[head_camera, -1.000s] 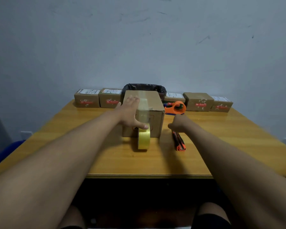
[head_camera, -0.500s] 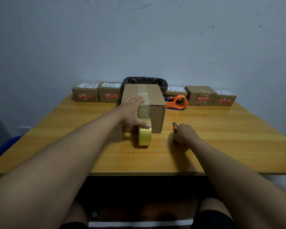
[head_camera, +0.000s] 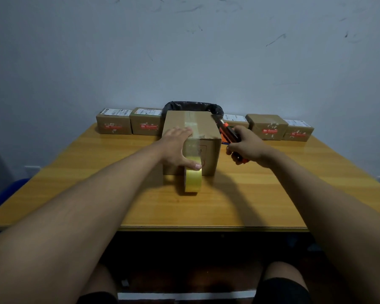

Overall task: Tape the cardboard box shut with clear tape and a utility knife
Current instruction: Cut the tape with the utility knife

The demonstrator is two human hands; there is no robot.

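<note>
A pale grey-blue wall (head_camera: pixel 184 51) fills the upper half of the view, and it has several small dark scuff marks. A table (head_camera: pixel 97 172) with a glossy yellow wood-grain top stands against this wall, and under its front edge it is dark. The light is dim and soft, and a blue object (head_camera: pixel 0 194) shows at the left edge.

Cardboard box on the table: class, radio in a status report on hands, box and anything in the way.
Left hand flat on cardboard box, thumb on tape roll. Right hand shut on utility knife, lifted beside the box. Tape uncut, roll still attached. Nothing in the way.
</note>
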